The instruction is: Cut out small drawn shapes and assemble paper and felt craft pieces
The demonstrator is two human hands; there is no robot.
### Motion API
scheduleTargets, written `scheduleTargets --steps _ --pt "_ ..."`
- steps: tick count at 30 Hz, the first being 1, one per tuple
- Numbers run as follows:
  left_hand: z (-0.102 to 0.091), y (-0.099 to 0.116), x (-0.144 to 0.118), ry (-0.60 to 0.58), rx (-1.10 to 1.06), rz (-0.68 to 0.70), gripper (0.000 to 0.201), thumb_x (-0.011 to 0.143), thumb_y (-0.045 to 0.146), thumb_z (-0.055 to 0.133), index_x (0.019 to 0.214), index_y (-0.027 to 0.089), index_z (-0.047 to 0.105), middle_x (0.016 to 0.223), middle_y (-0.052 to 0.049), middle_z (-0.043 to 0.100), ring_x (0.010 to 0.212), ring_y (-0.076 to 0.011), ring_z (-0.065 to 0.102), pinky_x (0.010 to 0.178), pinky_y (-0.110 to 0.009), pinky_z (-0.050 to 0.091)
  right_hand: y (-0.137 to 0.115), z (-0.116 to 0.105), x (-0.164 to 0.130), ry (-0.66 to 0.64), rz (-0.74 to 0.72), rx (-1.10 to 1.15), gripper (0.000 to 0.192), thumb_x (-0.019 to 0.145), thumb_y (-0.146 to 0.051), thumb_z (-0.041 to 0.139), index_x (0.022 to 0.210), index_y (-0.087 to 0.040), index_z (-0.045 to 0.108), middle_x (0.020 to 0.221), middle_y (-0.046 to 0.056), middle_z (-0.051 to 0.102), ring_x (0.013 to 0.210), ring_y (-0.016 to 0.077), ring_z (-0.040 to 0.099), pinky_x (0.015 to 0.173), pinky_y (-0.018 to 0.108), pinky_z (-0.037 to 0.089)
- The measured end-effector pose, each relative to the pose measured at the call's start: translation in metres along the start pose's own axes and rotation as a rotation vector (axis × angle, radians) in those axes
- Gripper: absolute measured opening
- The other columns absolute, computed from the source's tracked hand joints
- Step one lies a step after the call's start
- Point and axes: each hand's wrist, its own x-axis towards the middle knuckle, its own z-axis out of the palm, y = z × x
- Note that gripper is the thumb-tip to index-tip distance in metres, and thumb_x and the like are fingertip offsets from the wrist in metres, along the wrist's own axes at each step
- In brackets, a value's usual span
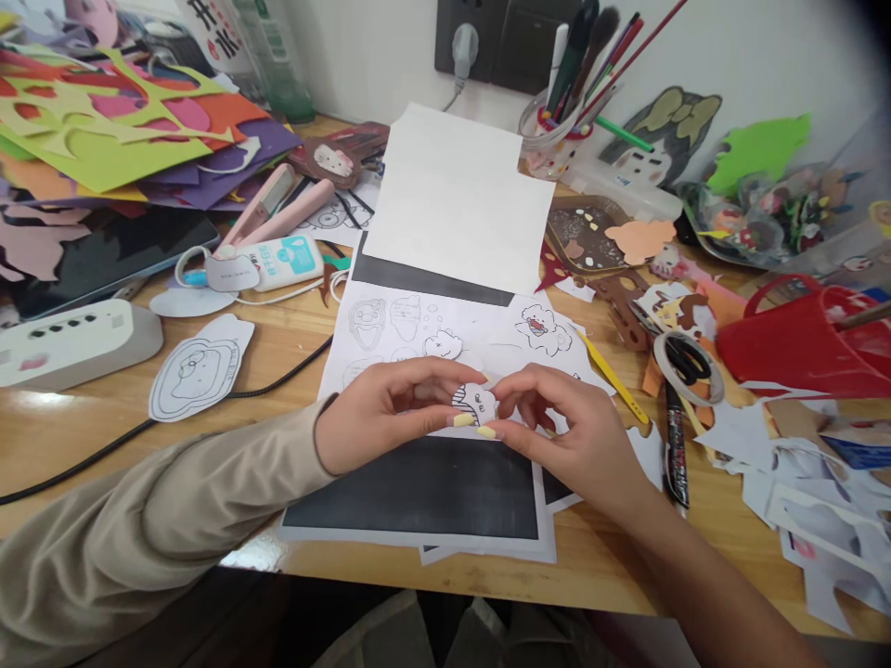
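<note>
Between both hands is a small white paper cutout [476,403] with a striped part and a drawn face. My left hand [390,408] pinches its left side between thumb and fingers. My right hand [557,417] grips its right edge with thumb and curled fingers, which partly hide it. Just behind the hands, another paper cutout [443,345] with a small face rests on the printed sheet [473,325] of line drawings. Below the hands lies a sheet with a large black rectangle [418,487].
A blank white sheet [459,199] lies behind the drawings. Yellow tweezers [616,378], a black marker [675,450], a tape roll [689,366] and a red cup [800,334] are at the right. Colored paper scraps [125,121] and a hair straightener [278,213] sit at the left.
</note>
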Motion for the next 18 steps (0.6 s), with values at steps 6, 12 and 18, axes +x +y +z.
scheduleTargets --steps 6,12,18 --pt "0.0007 0.0001 0.0006 0.028 0.006 -0.043 0.026 0.072 0.011 0.054 0.097 0.016 0.055 0.079 0.001 0.062 0.072 -0.0046 0.058 0.067 -0.011 0.047 -0.0004 0.0011 0.0008 -0.008 0.0 -0.018 0.012 0.072 -0.028 0.055 0.08 -0.019 0.053 0.07 -0.001 0.055 0.053 0.0071 0.043 0.049 0.02 0.035" --pt "0.0013 0.0003 0.0012 0.029 -0.002 -0.053 0.026 0.072 0.01 0.054 0.097 0.017 0.055 0.074 0.003 0.062 0.068 -0.0032 0.058 0.064 -0.008 0.047 -0.0003 0.0013 0.0007 -0.021 0.005 -0.017 0.011 0.072 -0.027 0.055 0.08 -0.019 0.052 0.071 -0.001 0.056 0.053 0.0069 0.043 0.049 0.02 0.034" --pt "0.0015 0.0009 0.0015 0.031 0.035 -0.044 0.025 0.072 0.013 0.055 0.097 0.017 0.055 0.072 0.003 0.061 0.067 -0.0035 0.057 0.063 -0.009 0.046 -0.0002 0.0007 0.0009 -0.031 0.01 -0.012 0.011 0.073 -0.028 0.054 0.08 -0.019 0.052 0.071 -0.001 0.055 0.054 0.0075 0.043 0.049 0.02 0.034"
